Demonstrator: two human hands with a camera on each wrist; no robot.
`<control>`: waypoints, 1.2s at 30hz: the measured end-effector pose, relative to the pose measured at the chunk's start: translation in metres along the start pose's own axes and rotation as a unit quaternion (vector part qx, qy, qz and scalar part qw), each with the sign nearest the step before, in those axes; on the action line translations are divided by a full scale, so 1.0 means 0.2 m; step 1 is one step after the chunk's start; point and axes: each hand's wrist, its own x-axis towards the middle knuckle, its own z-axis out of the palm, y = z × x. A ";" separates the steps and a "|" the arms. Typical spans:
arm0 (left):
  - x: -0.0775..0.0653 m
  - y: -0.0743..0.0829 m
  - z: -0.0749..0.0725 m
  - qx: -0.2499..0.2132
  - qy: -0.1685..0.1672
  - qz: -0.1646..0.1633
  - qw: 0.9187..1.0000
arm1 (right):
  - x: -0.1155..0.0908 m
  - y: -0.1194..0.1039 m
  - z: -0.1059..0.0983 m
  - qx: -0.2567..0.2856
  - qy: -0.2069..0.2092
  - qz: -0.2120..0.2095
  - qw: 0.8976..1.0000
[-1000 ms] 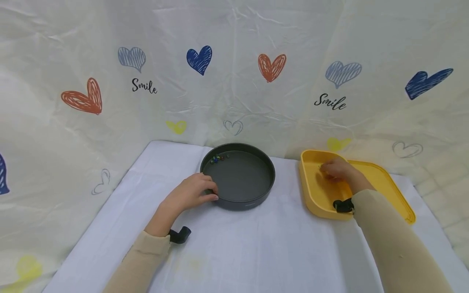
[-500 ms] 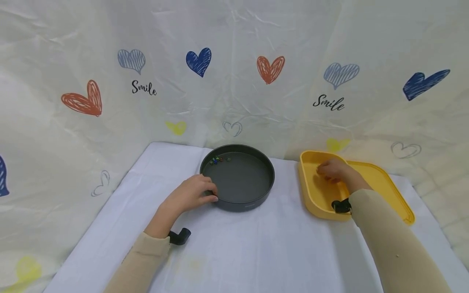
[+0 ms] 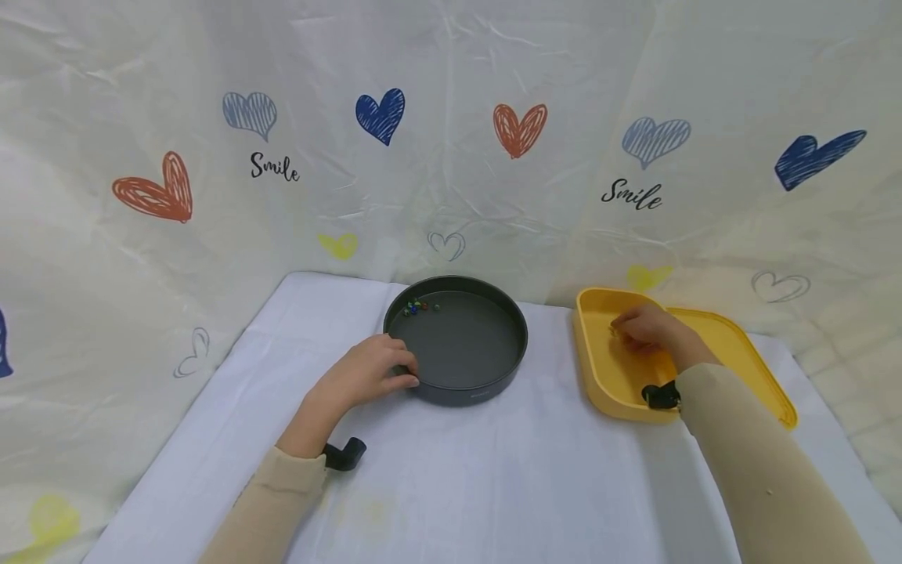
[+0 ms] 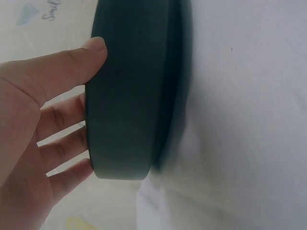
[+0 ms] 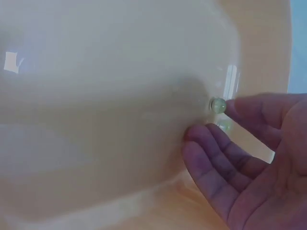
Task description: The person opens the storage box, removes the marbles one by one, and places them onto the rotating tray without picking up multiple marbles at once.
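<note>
My left hand (image 3: pixel 373 368) holds the near left rim of a round dark grey pan (image 3: pixel 468 341). In the left wrist view, the thumb (image 4: pixel 96 50) lies on the pan's outer wall and the other fingers reach over the rim. Several small coloured marbles (image 3: pixel 414 308) sit along the pan's far left inside. Inside a yellow plastic box (image 3: pixel 588 356), my right hand (image 3: pixel 644 325) reaches down near the far end. The right wrist view has its thumb tip at a clear greenish marble (image 5: pixel 218 105), its other fingers apart from it. A second marble (image 5: pixel 224 125) lies just behind.
A yellow lid (image 3: pixel 736 360) lies to the right of the box, partly behind the right sleeve. White cloth (image 3: pixel 521 486) covers the table. A pale sheet printed with hearts (image 3: pixel 451 180) hangs behind the pan and box.
My right hand has shifted slightly within the box, and a marble now shows at its fingertips. One marble in the pan has rolled a little. The left hand keeps its place.
</note>
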 end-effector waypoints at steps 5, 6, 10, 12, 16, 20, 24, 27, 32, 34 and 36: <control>0.00 0.00 0.00 -0.002 0.000 0.000 1.000 | 0.00 -0.03 0.02 -0.010 -0.025 -0.008 1.000; 0.00 0.00 0.00 -0.002 0.001 0.000 1.000 | 0.00 -0.04 0.03 -0.010 -0.029 -0.004 1.000; 0.00 0.00 0.01 -0.002 0.003 0.001 1.000 | 0.00 -0.05 0.04 -0.017 -0.058 0.006 0.998; 0.00 -0.01 0.01 -0.001 0.003 0.001 1.000 | 0.01 -0.05 0.05 -0.019 -0.073 0.012 0.997; 0.00 0.00 0.01 -0.002 0.002 0.001 1.000 | 0.02 -0.07 0.06 -0.021 -0.095 0.021 0.995; 0.00 -0.01 0.01 -0.004 0.002 0.002 1.000 | 0.00 -0.10 0.07 -0.019 -0.096 0.007 0.995; 0.00 -0.01 0.01 -0.003 0.000 0.001 1.000 | -0.01 -0.13 0.04 -0.013 -0.070 -0.031 0.997; -0.01 -0.01 0.01 -0.005 0.001 0.002 1.000 | -0.04 -0.16 0.02 -0.009 -0.029 -0.056 0.998; -0.01 -0.01 0.01 -0.002 0.004 0.002 1.000 | -0.09 -0.24 0.04 0.020 0.031 -0.083 0.996; 0.00 -0.01 0.01 -0.002 0.005 0.004 1.000 | -0.11 -0.26 0.06 0.038 0.047 -0.090 0.994; 0.00 -0.01 0.00 -0.003 0.006 0.008 1.000 | -0.12 -0.27 0.08 0.054 0.057 -0.100 0.992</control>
